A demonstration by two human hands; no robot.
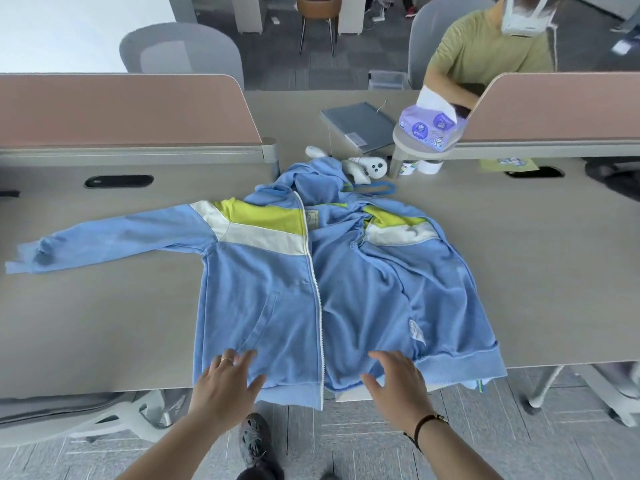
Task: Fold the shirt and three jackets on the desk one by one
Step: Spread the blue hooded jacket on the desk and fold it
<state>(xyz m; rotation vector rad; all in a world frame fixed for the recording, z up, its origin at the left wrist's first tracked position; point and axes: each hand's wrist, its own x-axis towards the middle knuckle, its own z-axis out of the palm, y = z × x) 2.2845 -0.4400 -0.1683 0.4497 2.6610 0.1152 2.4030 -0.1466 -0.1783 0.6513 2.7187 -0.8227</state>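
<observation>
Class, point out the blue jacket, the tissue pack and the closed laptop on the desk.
blue jacket (263, 299): head view, on its front panel beside the zip.
tissue pack (427, 128): head view, on its purple wrapper.
closed laptop (360, 124): head view, on its grey lid.

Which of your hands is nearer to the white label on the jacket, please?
Right. The right hand lies just below-left of the white label; the left hand rests across the zipper.
</observation>
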